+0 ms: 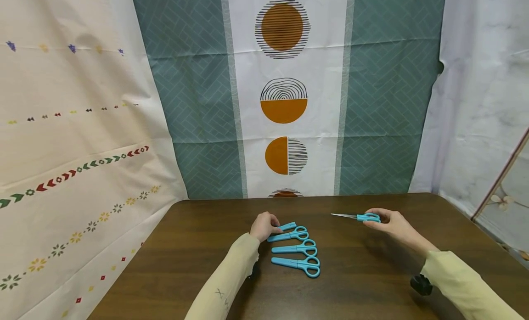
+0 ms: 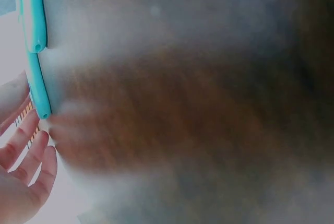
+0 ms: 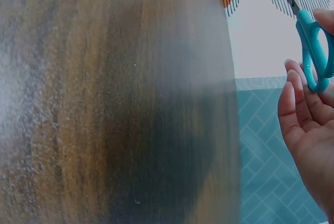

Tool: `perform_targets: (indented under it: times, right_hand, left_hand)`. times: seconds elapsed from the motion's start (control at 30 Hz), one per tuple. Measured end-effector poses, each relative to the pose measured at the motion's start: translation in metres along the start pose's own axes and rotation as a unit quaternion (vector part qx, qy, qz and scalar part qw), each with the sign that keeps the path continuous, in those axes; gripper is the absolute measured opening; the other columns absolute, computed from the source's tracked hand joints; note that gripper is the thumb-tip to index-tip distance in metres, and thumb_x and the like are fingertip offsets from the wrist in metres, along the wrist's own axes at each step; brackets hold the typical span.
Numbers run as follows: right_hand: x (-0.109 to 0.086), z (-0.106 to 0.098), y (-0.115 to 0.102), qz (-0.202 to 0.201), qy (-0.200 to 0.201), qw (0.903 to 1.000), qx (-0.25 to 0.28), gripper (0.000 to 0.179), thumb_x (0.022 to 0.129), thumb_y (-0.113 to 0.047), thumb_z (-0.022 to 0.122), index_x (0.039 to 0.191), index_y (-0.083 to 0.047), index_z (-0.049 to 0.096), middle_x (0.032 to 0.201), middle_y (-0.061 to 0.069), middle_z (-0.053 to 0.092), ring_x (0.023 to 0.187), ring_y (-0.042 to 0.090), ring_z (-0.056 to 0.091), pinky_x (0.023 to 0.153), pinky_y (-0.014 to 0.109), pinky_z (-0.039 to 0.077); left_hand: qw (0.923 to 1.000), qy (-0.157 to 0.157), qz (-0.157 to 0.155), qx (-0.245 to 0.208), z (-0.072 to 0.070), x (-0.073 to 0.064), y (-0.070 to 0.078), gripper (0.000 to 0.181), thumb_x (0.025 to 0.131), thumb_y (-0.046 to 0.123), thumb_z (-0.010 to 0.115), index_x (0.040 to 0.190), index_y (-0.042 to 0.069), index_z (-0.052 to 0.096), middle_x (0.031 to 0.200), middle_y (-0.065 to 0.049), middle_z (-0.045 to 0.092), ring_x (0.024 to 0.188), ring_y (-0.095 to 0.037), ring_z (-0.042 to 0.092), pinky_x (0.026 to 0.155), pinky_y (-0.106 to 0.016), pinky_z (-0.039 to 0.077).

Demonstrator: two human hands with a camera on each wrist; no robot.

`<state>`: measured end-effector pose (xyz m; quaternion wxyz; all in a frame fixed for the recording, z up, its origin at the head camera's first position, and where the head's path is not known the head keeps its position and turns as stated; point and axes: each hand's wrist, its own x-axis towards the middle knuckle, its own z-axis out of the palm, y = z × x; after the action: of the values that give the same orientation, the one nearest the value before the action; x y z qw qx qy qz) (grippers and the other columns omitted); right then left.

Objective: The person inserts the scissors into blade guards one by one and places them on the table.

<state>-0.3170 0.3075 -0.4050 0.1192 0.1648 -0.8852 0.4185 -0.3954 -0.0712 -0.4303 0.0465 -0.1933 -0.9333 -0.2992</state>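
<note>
My right hand [image 1: 386, 222] holds a pair of scissors [image 1: 368, 217] by the blue handle loops, bare blades pointing left, above the right half of the table. In the right wrist view the thumb and fingers are around the scissors' loops [image 3: 313, 51]. My left hand [image 1: 264, 226] pinches the left end of an empty blue scissors cover [image 1: 288, 226]; the fingertips hide that end. Three more pairs of blue scissors, in covers, lie fanned just nearer: the top scissors [image 1: 289, 236], the middle scissors [image 1: 295, 249] and the front scissors [image 1: 296, 263], loops rightward.
The dark wooden table [image 1: 198, 265] ends at a patterned curtain [image 1: 285, 104] behind. A cream embroidered cloth [image 1: 82, 173] hangs at the left, and a pale marbled cloth [image 1: 479, 104] at the right. Each wrist bears a dark device, the right device [image 1: 421, 284] showing more fully.
</note>
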Motion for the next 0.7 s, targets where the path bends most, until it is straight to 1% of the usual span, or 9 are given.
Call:
perform_targets:
  times: [0.17, 0.3, 0.43, 0.57, 0.7]
  right_hand:
    - [-0.001, 0.001, -0.002, -0.002, 0.003, 1.0000, 0.000, 0.035, 0.084, -0.026, 0.066, 0.110, -0.002, 0.059, 0.084, 0.004, 0.061, 0.069, 0.014, 0.054, 0.061, 0.026, 0.044]
    - [-0.002, 0.000, -0.005, -0.008, 0.013, 0.9999, 0.003, 0.035, 0.084, -0.026, 0.067, 0.108, -0.002, 0.061, 0.084, 0.004, 0.062, 0.068, 0.014, 0.054, 0.060, 0.026, 0.045]
    - [-0.001, 0.001, -0.009, -0.011, 0.016, 0.9998, 0.006, 0.033, 0.084, -0.026, 0.067, 0.107, -0.003, 0.062, 0.083, 0.004, 0.061, 0.066, 0.014, 0.052, 0.058, 0.026, 0.043]
    - [0.001, 0.002, -0.012, -0.013, 0.013, 0.9998, 0.004, 0.032, 0.084, -0.026, 0.066, 0.106, -0.003, 0.062, 0.081, 0.004, 0.060, 0.065, 0.014, 0.050, 0.057, 0.026, 0.042]
    - [0.002, 0.003, -0.013, -0.018, 0.014, 0.9997, 0.005, 0.029, 0.085, -0.024, 0.065, 0.105, -0.003, 0.062, 0.079, 0.004, 0.059, 0.064, 0.013, 0.049, 0.056, 0.026, 0.041]
  left_hand:
    - [0.9999, 0.001, -0.012, -0.004, -0.001, -0.002, 0.002, 0.011, 0.074, 0.015, 0.076, 0.076, 0.008, 0.067, 0.072, 0.004, 0.055, 0.067, -0.013, 0.051, 0.060, -0.028, 0.045]
    - [0.9997, 0.000, -0.015, -0.022, -0.002, -0.003, 0.001, 0.011, 0.076, 0.014, 0.074, 0.078, 0.008, 0.065, 0.073, 0.003, 0.055, 0.067, -0.014, 0.051, 0.060, -0.029, 0.045]
    - [0.9988, 0.001, 0.002, -0.049, -0.003, -0.003, -0.002, 0.011, 0.077, 0.011, 0.073, 0.079, 0.005, 0.064, 0.072, 0.002, 0.055, 0.067, -0.014, 0.051, 0.061, -0.028, 0.045]
    - [0.9972, -0.009, 0.023, -0.071, -0.004, -0.004, -0.006, 0.010, 0.079, 0.010, 0.071, 0.083, 0.003, 0.066, 0.074, 0.001, 0.058, 0.067, -0.013, 0.053, 0.061, -0.026, 0.046]
    - [0.9928, -0.020, 0.045, -0.109, -0.007, -0.006, -0.008, 0.011, 0.081, 0.006, 0.068, 0.090, -0.002, 0.068, 0.076, -0.003, 0.061, 0.062, -0.014, 0.058, 0.058, -0.025, 0.049]
